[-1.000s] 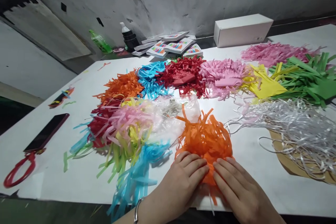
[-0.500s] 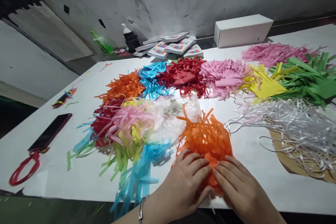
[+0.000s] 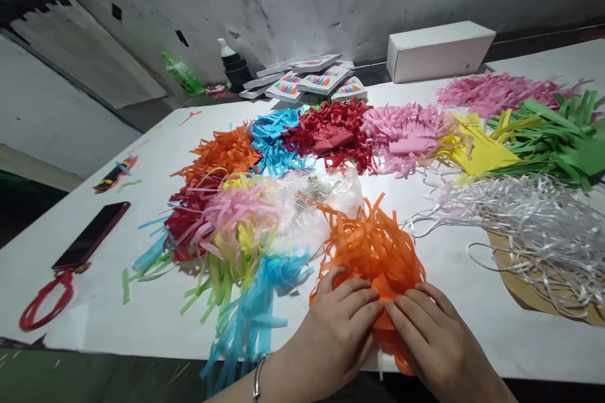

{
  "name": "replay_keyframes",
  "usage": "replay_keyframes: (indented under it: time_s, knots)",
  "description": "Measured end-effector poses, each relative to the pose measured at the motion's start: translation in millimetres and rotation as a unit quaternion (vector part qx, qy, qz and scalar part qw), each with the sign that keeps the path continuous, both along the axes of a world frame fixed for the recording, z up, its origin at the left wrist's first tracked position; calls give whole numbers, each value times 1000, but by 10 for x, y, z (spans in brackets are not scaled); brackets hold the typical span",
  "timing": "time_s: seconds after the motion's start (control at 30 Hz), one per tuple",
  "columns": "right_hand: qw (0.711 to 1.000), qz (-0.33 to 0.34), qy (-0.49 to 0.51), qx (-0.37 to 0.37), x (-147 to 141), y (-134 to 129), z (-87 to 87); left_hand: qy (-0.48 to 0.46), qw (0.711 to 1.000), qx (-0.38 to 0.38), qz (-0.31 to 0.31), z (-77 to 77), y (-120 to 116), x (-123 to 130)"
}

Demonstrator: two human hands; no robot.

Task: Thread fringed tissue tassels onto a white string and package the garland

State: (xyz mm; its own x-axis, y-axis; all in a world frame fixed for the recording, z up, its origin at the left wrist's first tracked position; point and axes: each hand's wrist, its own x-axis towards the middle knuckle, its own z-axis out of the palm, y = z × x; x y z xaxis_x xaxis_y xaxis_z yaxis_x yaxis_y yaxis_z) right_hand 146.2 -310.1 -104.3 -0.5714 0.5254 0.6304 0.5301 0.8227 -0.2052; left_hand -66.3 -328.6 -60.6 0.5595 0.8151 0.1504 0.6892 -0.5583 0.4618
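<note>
Two bare hands, left hand (image 3: 338, 330) and right hand (image 3: 435, 334), press fingertips onto a bright-orange fringed tissue-paper bundle (image 3: 371, 242) at the near edge of a white tabletop (image 3: 155, 327); hidden thumbs leave their grip's closure untellable. Uneven pulling could tear the thin strips.

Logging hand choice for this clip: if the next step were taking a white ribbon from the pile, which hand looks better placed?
Probably the right hand: the white ribbon pile lies on its side, while the left hand is farther across. Both hands touch the orange fringe.
</note>
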Motion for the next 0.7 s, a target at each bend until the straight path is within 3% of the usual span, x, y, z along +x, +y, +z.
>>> replay_keyframes:
  time_s: [0.4, 0.5, 0.63, 0.7]
  knots:
    - [1000, -13, -5, -15, -24, 45, -2, -6, 999, 25, 38, -98, 9, -46]
    - [1000, -26, -2, 17, -28, 35, 34, -14, 999, 33, 32, -89, -14, -57]
    - [999, 22, -9, 33, -78, 18, 40, 5, 998, 66, 2, -99, -42, -60]
    - [1000, 8, -5, 29, -95, 24, 27, 28, 998, 63, 5, -102, -14, -75]
